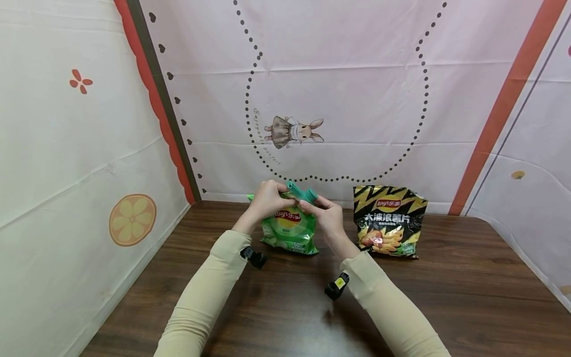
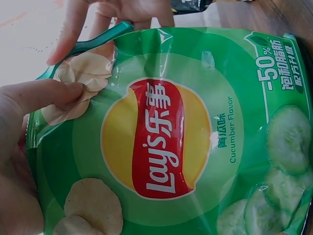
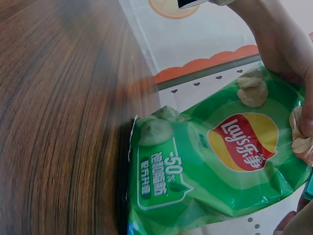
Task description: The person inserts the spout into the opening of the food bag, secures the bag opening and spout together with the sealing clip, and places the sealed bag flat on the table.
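Observation:
A green cucumber-flavour chip bag (image 1: 285,233) stands upright on the table, its lower edge at the wood. My left hand (image 1: 266,201) pinches its top edge, the thumb (image 2: 44,95) pressed on the printed front. A teal bag clip (image 1: 295,189) with a round spout-like cap (image 1: 311,195) lies slanted along the top of the bag. My right hand (image 1: 327,215) grips this clip at the bag's right upper corner. In the left wrist view, the clip's thin arm (image 2: 105,36) runs beside the top edge, partly behind my fingers.
A black and yellow chip bag (image 1: 390,223) stands upright to the right of my right hand. Behind the dark wooden table (image 1: 285,307) hangs a pale printed cloth (image 1: 357,109), with another cloth wall (image 1: 89,163) at the left.

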The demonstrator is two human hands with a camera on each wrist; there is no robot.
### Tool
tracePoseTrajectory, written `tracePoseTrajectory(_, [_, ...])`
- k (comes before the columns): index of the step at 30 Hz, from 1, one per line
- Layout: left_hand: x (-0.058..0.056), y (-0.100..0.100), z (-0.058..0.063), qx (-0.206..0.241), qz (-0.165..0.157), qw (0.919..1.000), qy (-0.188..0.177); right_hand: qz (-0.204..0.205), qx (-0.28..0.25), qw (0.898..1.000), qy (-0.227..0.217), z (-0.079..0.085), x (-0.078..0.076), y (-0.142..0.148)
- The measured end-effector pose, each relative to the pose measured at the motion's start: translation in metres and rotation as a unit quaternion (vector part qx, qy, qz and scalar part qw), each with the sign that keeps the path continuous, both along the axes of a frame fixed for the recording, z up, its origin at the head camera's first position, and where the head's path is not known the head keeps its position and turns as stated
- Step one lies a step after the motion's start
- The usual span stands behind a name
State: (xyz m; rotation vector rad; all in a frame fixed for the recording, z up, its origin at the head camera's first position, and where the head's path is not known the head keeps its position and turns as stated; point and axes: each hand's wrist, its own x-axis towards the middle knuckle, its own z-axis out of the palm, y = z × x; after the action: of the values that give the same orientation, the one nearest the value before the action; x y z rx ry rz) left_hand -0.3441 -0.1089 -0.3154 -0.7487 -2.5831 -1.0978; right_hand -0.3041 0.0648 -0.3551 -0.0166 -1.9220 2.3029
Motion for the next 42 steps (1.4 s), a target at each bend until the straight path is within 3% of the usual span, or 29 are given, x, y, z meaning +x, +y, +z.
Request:
tracePoseTrajectory(13, [0.002, -0.001, 0.001, -0.001, -0.011, 0.9999, 0.005, 0.005, 0.001, 1.0, -0.007, 0.001, 0.001, 0.0])
tracePoseTrajectory(22, [0.001, -0.01, 0.007, -0.019, -0.041, 0.9989, 0.005, 0.007, 0.002, 1.0, -0.002, 0.0, 0.001, 0.0])
tracePoseTrajectory(33, [-0.001, -0.025, 0.022, 0.052, -0.063, 0.9965, -0.022, -0.002, 0.011, 1.0, 0.002, -0.001, 0.0, 0.001])
tracePoseTrajectory(42, [0.0, -0.024, 0.027, 0.02, -0.078, 0.9962, -0.033, 0.005, 0.017, 1.0, 0.004, -0.003, -0.001, 0.001])
